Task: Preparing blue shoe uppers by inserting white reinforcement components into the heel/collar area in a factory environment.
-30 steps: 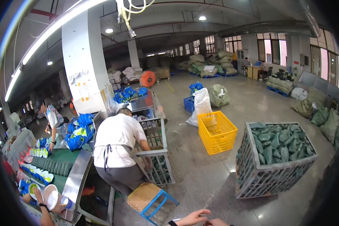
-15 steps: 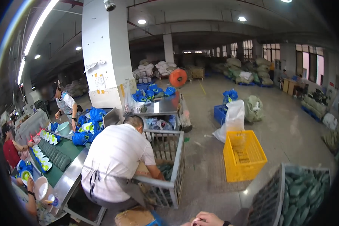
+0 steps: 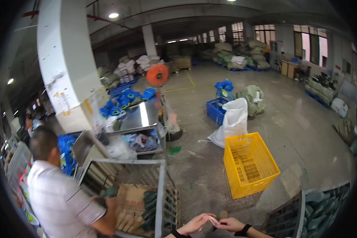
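Here are the hands, left hand and right hand, fingers half curled and tips meeting over the floor; whether something small is pinched between them, I can't tell! Nearest to them are the green lasts: stiff by the look of them, smooth enough to slip, probably with some weight but hardly fragile, so the narrow middle looks the surest hold. And they're off to the left of the hands, well clear of the fingers, piled along the inside right edge of the left cage beside the cardboard. At that cage's left edge, a co-worker has a last in hand! Over right, more lasts fill the right cage; ahead, the yellow crate stands below a white sack.
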The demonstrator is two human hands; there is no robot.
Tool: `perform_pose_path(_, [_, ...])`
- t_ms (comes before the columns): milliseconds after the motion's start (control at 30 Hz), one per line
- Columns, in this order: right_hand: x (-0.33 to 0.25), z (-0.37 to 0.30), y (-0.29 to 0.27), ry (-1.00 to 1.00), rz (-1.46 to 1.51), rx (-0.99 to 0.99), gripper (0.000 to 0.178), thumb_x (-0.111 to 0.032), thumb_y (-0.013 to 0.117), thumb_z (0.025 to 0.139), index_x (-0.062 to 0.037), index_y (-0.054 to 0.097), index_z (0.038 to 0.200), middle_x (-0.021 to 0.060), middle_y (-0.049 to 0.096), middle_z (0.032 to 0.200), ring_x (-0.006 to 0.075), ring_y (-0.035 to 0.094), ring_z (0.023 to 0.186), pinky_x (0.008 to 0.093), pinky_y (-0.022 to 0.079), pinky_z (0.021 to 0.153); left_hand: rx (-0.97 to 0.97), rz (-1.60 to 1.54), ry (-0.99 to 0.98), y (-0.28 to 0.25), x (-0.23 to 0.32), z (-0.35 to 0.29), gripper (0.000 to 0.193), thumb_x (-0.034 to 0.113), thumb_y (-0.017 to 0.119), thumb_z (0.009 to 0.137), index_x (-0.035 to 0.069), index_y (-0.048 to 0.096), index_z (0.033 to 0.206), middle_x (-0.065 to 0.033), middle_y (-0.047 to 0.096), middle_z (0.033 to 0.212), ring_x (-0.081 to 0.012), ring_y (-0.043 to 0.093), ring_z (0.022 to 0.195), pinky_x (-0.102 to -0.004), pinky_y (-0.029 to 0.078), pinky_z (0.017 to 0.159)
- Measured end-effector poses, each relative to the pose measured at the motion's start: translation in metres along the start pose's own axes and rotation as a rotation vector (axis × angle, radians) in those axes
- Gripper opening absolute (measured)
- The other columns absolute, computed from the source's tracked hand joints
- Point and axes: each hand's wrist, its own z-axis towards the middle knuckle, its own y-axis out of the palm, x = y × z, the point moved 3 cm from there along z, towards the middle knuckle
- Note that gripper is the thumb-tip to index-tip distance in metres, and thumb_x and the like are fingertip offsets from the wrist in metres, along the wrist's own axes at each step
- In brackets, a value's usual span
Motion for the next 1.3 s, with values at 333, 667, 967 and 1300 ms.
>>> perform_pose_path(333, [0.057, 0.178, -0.157, 0.063, 0.547, -0.260, 0.029, -0.024, 0.057, 0.086, -0.0042, 0.059, 0.106, 0.0030, 0.062, 0.087, 0.0104, 0.057, 0.080, 0.0240, 0.044, 0.073, 0.253, -0.060, 0.229, -0.077, 0.064, 0.213, 0.026, 0.027, 0.036, 0.095, 0.003, 0.043, 0.088, -0.0010, 0.043, 0.066, -0.0073, 0.039, 0.050, -0.0204, 0.037, 0.048])
perform_pose_path(667, [0.160, 0.365, -0.380, 0.226, -0.164, 0.032, 0.067, -0.038, 0.060, 0.077, 0.0007, 0.036, 0.127, 0.0198, 0.058, 0.104, 0.0291, 0.058, 0.094, 0.0354, 0.045, 0.080, 0.776, -0.090, 0.061, -0.233, 0.126, 0.314, 0.028, 0.007, 0.052, 0.085, 0.007, 0.036, 0.108, 0.0016, 0.039, 0.062, -0.0041, 0.035, 0.043, -0.0196, 0.029, 0.037])
perform_pose_path(967, [0.257, 0.551, -0.678, 0.561, 0.077, 1.003, 0.068, -0.038, 0.057, 0.079, -0.0121, 0.027, 0.135, 0.0230, 0.057, 0.106, 0.0361, 0.060, 0.082, 0.0390, 0.049, 0.069, 0.866, 0.031, -0.101, -0.406, 0.153, 0.467, 0.019, 0.017, 0.055, 0.084, 0.000, 0.060, 0.077, -0.0002, 0.051, 0.064, -0.0057, 0.044, 0.050, -0.0233, 0.035, 0.044])
perform_pose_path(1300, [0.169, 0.711, -0.651, 0.227, -0.133, 0.677, 0.048, -0.012, 0.054, 0.071, -0.0053, 0.048, 0.119, 0.0216, 0.057, 0.103, 0.0346, 0.056, 0.094, 0.0394, 0.044, 0.083, 0.270, 0.984, 0.187, -0.466, 0.251, 0.718, 0.059, 0.024, 0.065, 0.075, -0.003, 0.041, 0.121, -0.0202, 0.051, 0.113, -0.0244, 0.053, 0.101, -0.0322, 0.043, 0.082])
